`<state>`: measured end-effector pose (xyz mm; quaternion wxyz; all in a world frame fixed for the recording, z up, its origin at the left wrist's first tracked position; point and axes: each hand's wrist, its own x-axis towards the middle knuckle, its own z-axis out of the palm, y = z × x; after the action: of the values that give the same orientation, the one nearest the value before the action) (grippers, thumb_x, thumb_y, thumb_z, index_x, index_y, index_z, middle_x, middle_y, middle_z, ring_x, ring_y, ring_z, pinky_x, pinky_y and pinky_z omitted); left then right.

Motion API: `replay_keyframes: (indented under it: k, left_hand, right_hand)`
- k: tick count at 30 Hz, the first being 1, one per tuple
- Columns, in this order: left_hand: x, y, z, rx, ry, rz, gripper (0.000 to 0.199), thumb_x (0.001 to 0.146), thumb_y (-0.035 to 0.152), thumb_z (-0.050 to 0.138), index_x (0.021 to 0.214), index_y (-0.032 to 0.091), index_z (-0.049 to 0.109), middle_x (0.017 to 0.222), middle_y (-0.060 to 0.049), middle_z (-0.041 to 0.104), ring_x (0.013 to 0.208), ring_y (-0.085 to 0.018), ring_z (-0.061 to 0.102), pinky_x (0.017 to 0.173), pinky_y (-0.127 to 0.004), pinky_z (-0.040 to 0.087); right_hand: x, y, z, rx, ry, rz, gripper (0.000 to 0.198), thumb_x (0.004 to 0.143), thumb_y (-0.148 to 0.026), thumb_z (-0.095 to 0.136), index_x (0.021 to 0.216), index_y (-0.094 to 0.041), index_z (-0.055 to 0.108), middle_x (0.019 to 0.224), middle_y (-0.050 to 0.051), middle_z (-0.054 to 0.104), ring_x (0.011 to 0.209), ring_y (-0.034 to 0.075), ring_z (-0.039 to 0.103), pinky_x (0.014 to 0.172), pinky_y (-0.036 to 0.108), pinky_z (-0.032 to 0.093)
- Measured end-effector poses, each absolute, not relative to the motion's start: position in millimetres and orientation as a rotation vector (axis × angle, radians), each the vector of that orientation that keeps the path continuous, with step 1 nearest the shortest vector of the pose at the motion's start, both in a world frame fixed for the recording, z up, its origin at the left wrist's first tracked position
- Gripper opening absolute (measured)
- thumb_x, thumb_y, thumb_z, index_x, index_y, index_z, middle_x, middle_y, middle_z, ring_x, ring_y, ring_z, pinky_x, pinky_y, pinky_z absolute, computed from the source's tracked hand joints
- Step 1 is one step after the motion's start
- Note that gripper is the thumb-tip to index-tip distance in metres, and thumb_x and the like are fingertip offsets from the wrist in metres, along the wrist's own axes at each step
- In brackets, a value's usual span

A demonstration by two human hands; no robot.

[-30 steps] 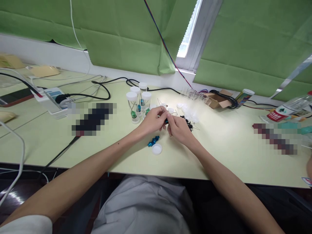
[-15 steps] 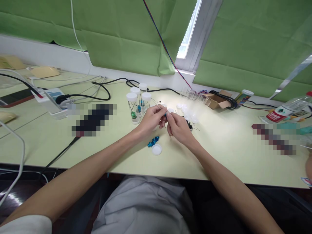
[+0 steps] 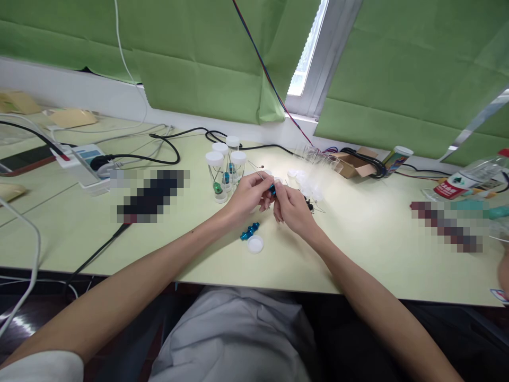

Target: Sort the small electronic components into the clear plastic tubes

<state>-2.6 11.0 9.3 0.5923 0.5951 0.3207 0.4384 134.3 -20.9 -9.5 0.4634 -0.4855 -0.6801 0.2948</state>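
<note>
Left grip (image 3: 250, 194) and right grip (image 3: 293, 206) together pinch a small blue piece (image 3: 272, 189) between their fingertips, over the middle of the bench (image 3: 358, 249). Nearer the front edge lie blue parts (image 3: 249, 231), a white lid (image 3: 255, 244) just beside them. Lidded tubes (image 3: 215, 168) stand toward the back edge, left of the piece.

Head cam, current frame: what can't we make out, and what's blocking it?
All in the head view:
- Blue piece between the hands: full shape, covered by fingers.
- Rightmost capped tube: lower end, behind the left hand.
- Black pieces: number, partly behind the right hand.
- Dark object left of the tubes: identity, pixelated.
- Bottle: cap cut off by the right edge.
</note>
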Motion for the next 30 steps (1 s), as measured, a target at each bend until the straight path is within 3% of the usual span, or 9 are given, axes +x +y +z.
replay_keyframes:
  k: [15,24,30]
  left_hand:
    - [-2.7,10.0,6.7,1.466,0.719,1.072,0.023,0.089,0.03,0.06,0.071,0.017,0.055,0.061,0.0,0.053,0.05,-0.009,0.05,0.046,-0.022,0.039]
    - [-3.8,11.2,6.5,1.579,0.763,1.039,0.024,0.09,0.033,0.059,0.072,0.017,0.055,0.057,0.0,0.054,0.045,-0.008,0.047,0.041,-0.021,0.035]
    - [-4.2,12.0,5.1,1.606,0.776,1.05,0.025,0.089,0.034,0.059,0.071,0.017,0.056,0.055,-0.001,0.055,0.046,-0.01,0.049,0.041,-0.021,0.037]
  right_hand:
    - [133.8,-22.2,-7.4,-1.233,-1.695,0.649,0.063,0.1,-0.063,0.026,0.058,-0.021,0.047,0.045,-0.001,0.052,0.046,0.014,0.052,0.061,0.028,0.043]
    - [135.6,-21.7,-8.0,-1.24,-1.739,0.696,0.068,0.1,-0.064,0.025,0.051,-0.021,0.046,0.045,0.0,0.052,0.046,0.013,0.053,0.063,0.027,0.045]
    - [135.7,-20.3,-8.7,-1.249,-1.747,0.724,0.068,0.099,-0.066,0.023,0.057,-0.021,0.051,0.045,-0.001,0.052,0.045,0.013,0.052,0.061,0.027,0.044]
